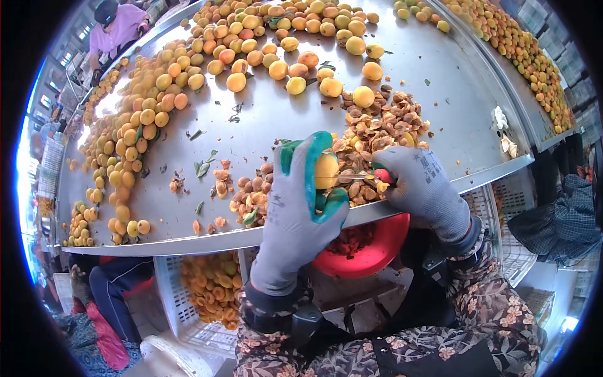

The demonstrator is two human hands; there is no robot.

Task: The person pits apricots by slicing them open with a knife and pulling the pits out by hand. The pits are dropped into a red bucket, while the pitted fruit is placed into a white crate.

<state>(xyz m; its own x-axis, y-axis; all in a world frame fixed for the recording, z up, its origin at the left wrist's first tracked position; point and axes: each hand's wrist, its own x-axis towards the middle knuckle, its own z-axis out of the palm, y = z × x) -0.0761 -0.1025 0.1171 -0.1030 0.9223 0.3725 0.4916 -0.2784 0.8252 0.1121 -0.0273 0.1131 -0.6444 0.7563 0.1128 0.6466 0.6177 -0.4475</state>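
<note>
In a grey glove with green fingertips, my left hand [301, 195] holds a yellow apricot [326, 171] between fingers and thumb over the table's front edge. My right hand [421, 182], gloved the same way, is closed round the red handle [384, 176] of a small knife. Its thin blade [356, 176] points left at the apricot; whether the tip touches the fruit I cannot tell. Behind and between both hands lies a heap of brown pits [377, 129]. Another small pile of pits [251, 195] is left of my left hand.
Many whole apricots [147, 117] cover the metal table [251, 138] at the back and left. Below its edge are a red bowl [361, 267] and a white crate [176, 314] with halved apricots [213, 286]. A person [116, 28] stands at the far left; another person's leg [119, 301] shows lower left.
</note>
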